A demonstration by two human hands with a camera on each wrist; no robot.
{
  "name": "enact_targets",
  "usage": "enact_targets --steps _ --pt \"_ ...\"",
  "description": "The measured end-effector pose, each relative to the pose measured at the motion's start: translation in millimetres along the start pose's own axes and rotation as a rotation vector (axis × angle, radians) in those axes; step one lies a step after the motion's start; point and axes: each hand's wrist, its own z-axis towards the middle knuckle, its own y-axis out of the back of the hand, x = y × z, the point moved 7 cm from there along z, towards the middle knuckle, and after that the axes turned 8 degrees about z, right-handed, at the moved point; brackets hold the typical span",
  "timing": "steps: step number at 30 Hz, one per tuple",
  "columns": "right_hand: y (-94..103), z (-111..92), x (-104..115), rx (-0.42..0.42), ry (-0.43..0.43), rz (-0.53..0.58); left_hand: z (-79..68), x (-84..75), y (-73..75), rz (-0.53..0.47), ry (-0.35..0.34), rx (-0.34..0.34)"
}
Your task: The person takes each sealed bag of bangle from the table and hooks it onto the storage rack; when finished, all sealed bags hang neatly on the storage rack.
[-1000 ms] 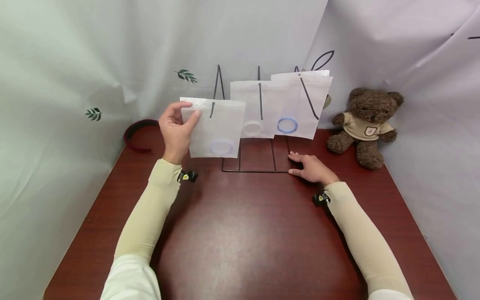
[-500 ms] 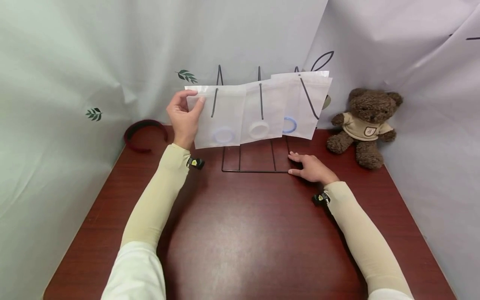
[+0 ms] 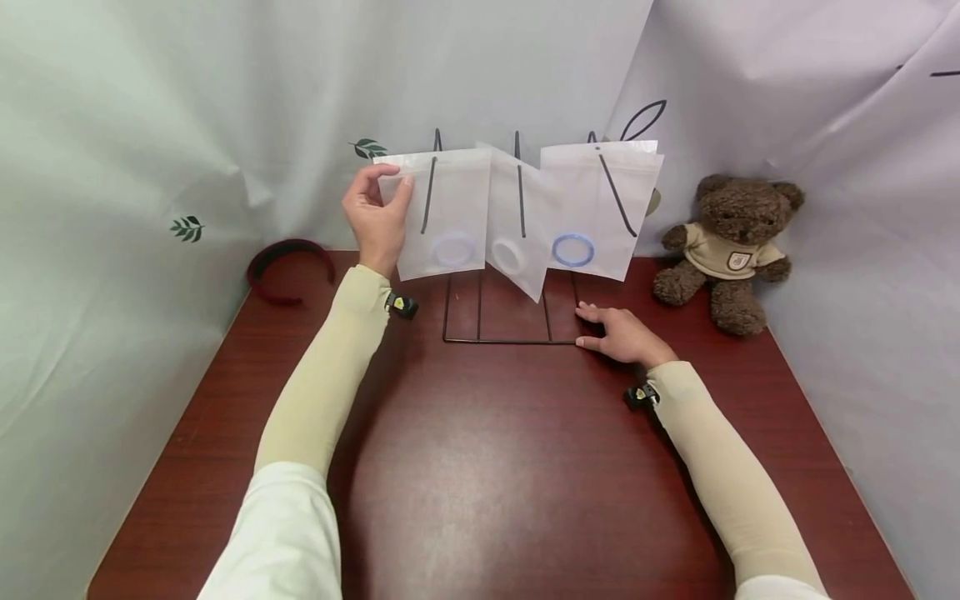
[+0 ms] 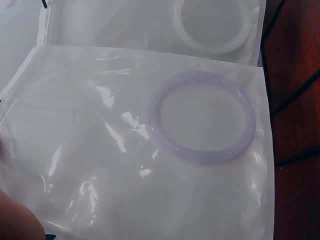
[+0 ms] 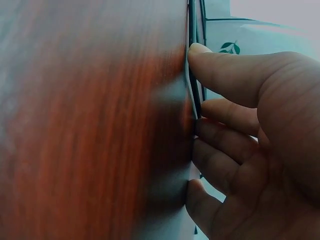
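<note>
My left hand (image 3: pixel 378 221) pinches the upper left corner of a translucent zip bag (image 3: pixel 450 196) between thumb and fingers. A pale lilac bangle (image 4: pixel 202 79) lies inside it, and a black hook pokes out in front of the bag near its top. Beside it, a second bag (image 3: pixel 504 200) with a white bangle (image 4: pixel 215 49) hangs twisted on the middle hook. On the right-hand hook hangs a bag (image 3: pixel 592 196) holding a blue bangle (image 3: pixel 573 264). My right hand (image 3: pixel 626 335) rests, fingers extended, on the front right corner of the black wire rack (image 3: pixel 510 342).
A brown teddy bear (image 3: pixel 738 212) in a beige shirt sits at the back right. At the back left lies a dark red headband (image 3: pixel 258 271). Pale cloth walls (image 3: pixel 97 292) enclose the reddish wooden table (image 3: pixel 510 467) on the sides and back.
My left hand has moved up and slightly right, bringing the bag's top higher on the left hook. The middle bag has swung and turned. My right hand stays put.
</note>
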Motion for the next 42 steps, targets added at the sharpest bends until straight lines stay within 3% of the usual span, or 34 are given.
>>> enact_targets --steps 5,15,18,26,34,38,42 --pt "0.0 1.1 1.1 0.002 -0.001 0.001 2.7 -1.0 -1.2 -0.015 -0.008 -0.002" --pt "0.1 1.2 4.8 0.011 -0.005 0.005 -8.1 -24.2 5.4 -0.033 -0.05 0.035" --pt "0.0 0.9 5.3 0.017 -0.009 0.015 -10.2 -26.1 12.6 -0.004 -0.064 0.034" --pt "2.0 -0.8 3.7 0.018 -0.028 0.031 -16.5 -20.5 40.3 0.122 0.048 0.007" --pt "5.7 -4.3 0.3 -0.006 -0.055 0.055 -30.3 -24.3 61.6 0.239 0.064 0.033" --pt "9.4 -8.7 3.7 -0.075 -0.041 0.099 -42.3 -18.2 70.0 0.372 0.123 0.099" --pt "15.8 -18.0 9.9 -0.164 -0.047 0.181 -63.0 -0.9 71.5 0.54 0.172 0.281"
